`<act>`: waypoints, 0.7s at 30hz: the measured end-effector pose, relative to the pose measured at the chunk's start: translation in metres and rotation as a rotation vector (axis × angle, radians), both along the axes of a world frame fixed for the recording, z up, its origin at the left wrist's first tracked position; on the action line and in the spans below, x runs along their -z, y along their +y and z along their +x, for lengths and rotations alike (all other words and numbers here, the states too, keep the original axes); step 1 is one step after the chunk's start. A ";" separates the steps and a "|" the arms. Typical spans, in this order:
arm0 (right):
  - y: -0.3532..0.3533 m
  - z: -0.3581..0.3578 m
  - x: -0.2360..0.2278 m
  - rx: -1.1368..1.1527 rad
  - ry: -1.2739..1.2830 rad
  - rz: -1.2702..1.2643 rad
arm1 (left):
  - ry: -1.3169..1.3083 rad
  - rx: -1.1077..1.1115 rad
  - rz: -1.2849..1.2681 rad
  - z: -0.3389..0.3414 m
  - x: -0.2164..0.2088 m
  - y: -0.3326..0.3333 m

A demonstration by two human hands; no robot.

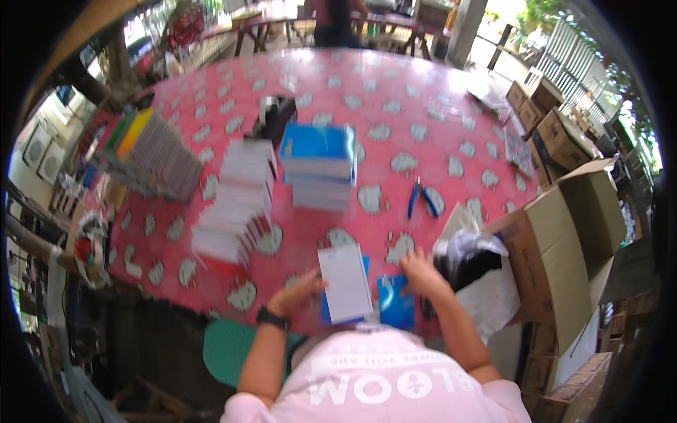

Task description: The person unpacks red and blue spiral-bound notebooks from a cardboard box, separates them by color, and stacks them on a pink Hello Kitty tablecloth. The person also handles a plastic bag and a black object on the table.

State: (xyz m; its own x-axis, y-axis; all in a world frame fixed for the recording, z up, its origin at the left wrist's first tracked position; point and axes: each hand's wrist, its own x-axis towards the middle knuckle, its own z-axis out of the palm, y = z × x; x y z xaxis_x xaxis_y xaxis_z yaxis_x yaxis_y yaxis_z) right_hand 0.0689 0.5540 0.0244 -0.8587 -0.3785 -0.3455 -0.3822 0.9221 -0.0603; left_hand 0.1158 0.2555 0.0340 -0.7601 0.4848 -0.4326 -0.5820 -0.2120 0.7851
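Observation:
In front of me a white paper block [344, 283] lies slightly tilted over a blue cover [366, 265], whose edges show around it. My left hand [300, 292], with a dark watch at the wrist, grips the block's left edge; its fingertips are partly hidden. To the right lies a second blue cover [396, 302]. My right hand [423, 273] is at its upper right corner, fingers apart, the thumb side touching it. Farther back stand a stack of blue-covered books [317, 151] and a long leaning row of white booklets [236, 201].
Blue-handled pliers [422, 199] lie on the pink patterned tablecloth [381, 92]. A tall booklet pile [155, 155] stands at left, a black tape dispenser [273, 116] behind the row. Crumpled plastic [479, 247] and an open carton [557, 247] are at right. A person [337, 21] is beyond the table.

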 end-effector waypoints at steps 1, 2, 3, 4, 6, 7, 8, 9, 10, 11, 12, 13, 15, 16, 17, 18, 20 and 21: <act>-0.004 0.005 -0.003 -0.006 0.017 -0.031 | -0.011 0.001 -0.009 0.002 -0.002 -0.003; -0.005 0.007 -0.016 -0.029 0.012 -0.167 | -0.027 0.035 -0.100 0.003 0.017 -0.015; 0.001 0.005 -0.021 0.039 -0.118 -0.364 | -0.047 -0.004 -0.023 0.004 0.006 -0.011; 0.008 0.000 -0.031 0.099 -0.255 -0.555 | -0.064 0.000 0.030 0.002 0.015 -0.012; 0.020 -0.004 -0.062 0.119 -0.314 -0.827 | -0.113 0.042 -0.054 -0.002 0.014 -0.016; 0.025 0.000 -0.076 0.132 -0.355 -0.955 | -0.112 0.046 -0.065 -0.003 0.012 -0.013; 0.025 0.002 -0.088 0.159 -0.410 -1.058 | -0.115 0.057 -0.072 -0.001 0.017 -0.015; 0.026 0.000 -0.102 0.184 -0.466 -1.159 | -0.112 0.065 -0.077 -0.001 0.022 -0.016; 0.028 0.000 -0.113 0.218 -0.522 -1.262 | -0.119 0.066 -0.083 -0.002 0.021 -0.016; 0.019 -0.002 -0.122 0.165 -0.504 -1.311 | -0.125 0.067 -0.088 -0.002 0.020 -0.016; 0.006 -0.005 -0.116 0.126 -0.502 -1.326 | -0.133 0.070 -0.094 -0.002 0.019 -0.015; -0.008 -0.008 -0.107 0.085 -0.500 -1.340 | -0.132 0.087 -0.101 -0.002 0.024 -0.015; -0.049 -0.010 -0.098 0.033 -0.386 -1.235 | -0.115 0.058 -0.091 0.000 0.034 -0.018; -0.063 -0.010 -0.085 0.035 -0.176 -1.151 | -0.094 0.033 -0.070 -0.001 0.032 -0.015; -0.075 -0.010 -0.065 0.039 0.031 -1.062 | -0.059 -0.029 -0.027 0.003 0.023 0.000; -0.082 -0.007 -0.052 0.042 0.235 -0.968 | -0.023 -0.093 0.016 0.004 0.015 0.007; -0.089 0.007 -0.044 0.126 0.299 -1.011 | -0.025 -0.032 -0.009 0.010 0.014 -0.006; -0.091 0.012 -0.040 0.169 0.331 -1.031 | -0.011 -0.029 -0.026 0.013 0.017 -0.010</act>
